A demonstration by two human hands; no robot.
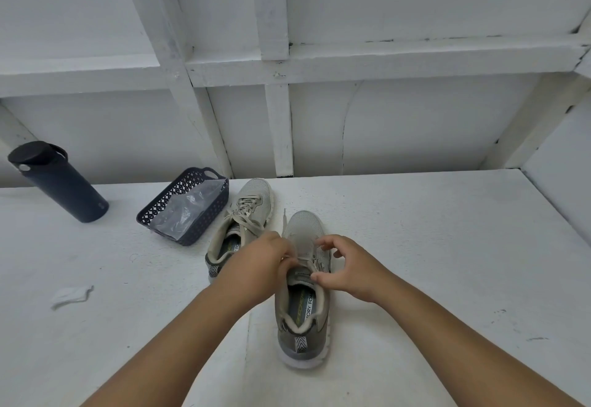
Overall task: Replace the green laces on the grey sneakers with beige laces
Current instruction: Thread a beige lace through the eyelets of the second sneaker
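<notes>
On the white bench, bottle [57,182] and basket [185,206] are sitting idle; far sneaker [243,218] is lying already laced beige. Left hand [265,262] is pinching the beige lace [303,259] across the near sneaker [303,294] (likely tensioning), right hand [345,266] half-curled, fingertips bracing the eyelet side, apparently holding nothing.

— What colours are the shoes?
— The near sneaker [302,294] is grey with a white sole and a black-and-white chevron heel tab; the far sneaker [238,227] has beige laces [246,214].
— And around them?
— A dark navy lattice-patterned basket [179,197], a navy bottle [60,182], a white desk [431,246].
</notes>
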